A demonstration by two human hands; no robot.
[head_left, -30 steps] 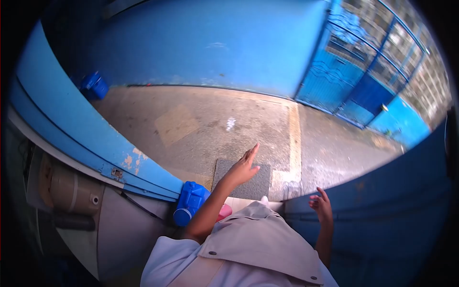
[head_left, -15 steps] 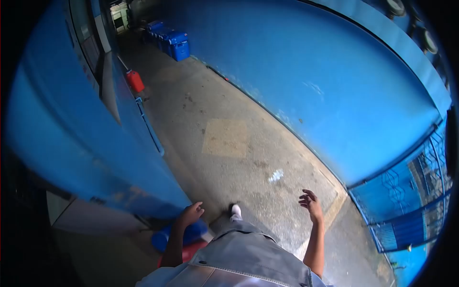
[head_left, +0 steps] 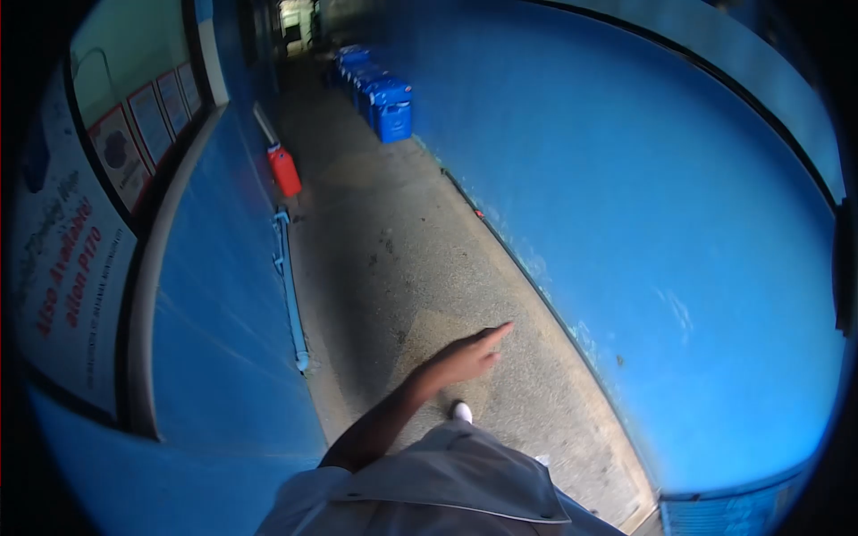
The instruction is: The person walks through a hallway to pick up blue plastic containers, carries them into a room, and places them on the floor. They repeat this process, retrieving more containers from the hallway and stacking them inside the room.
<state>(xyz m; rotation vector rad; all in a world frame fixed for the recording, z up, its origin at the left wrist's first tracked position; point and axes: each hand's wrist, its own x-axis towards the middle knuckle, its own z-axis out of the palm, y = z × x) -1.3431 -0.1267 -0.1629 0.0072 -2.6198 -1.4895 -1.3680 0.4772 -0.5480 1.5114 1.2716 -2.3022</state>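
Observation:
My left hand (head_left: 466,359) reaches forward across the front of my body, above the concrete floor. Its index finger is stretched out to the right and the other fingers are loosely bent, with nothing held. Below it, one white shoe (head_left: 461,412) shows beyond the grey apron (head_left: 451,473) that I wear. My right hand is out of view.
A narrow concrete passage (head_left: 429,250) runs ahead between blue walls. Several blue bins (head_left: 393,121) line its right side. On the left stand a red jug (head_left: 284,171) and a light blue pipe (head_left: 290,304), with a window and a printed sign (head_left: 71,259) nearby.
I have moved forward along the passage and the view has turned left. My left hand has swung forward and to the right. My right hand has left the view.

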